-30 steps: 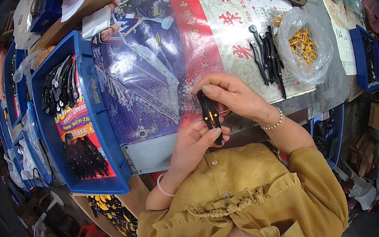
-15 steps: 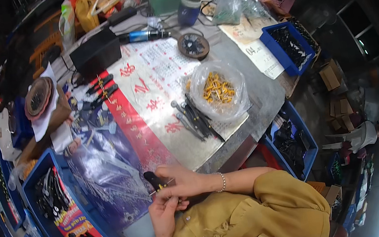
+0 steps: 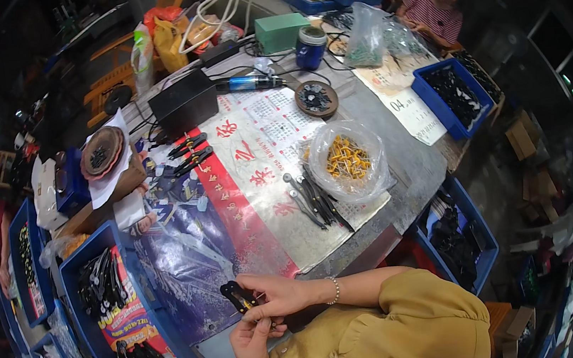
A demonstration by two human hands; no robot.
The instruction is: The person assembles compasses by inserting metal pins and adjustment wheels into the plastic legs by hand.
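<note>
Close to the table's near edge, my right hand (image 3: 276,295) is wrapped round small black-handled pliers (image 3: 235,296) with a yellow part near the middle. The handles point up and away from me, and the pliers' lower end is hidden by my fingers. My left hand (image 3: 253,340) is closed just below, thumb and fingertips pinched together against the right hand. Whatever lies in that pinch is too small to name. Beyond them, several black plier halves (image 3: 314,200) lie beside a clear plastic bag (image 3: 372,136) of yellow-capped metal pins (image 3: 347,159).
Two sets of black pliers (image 3: 190,153) lie by a black box (image 3: 181,106). A round dish (image 3: 317,99) holds small dark parts. At left stands a blue bin (image 3: 145,296) of black tool parts; another blue bin (image 3: 484,240) stands at right. A co-worker (image 3: 432,14) sits at the far right.
The view has shifted, so the table appears further right and lower. The pliers' handles now show spread apart, with a gap between them. Both hands stay together at the same spot.
</note>
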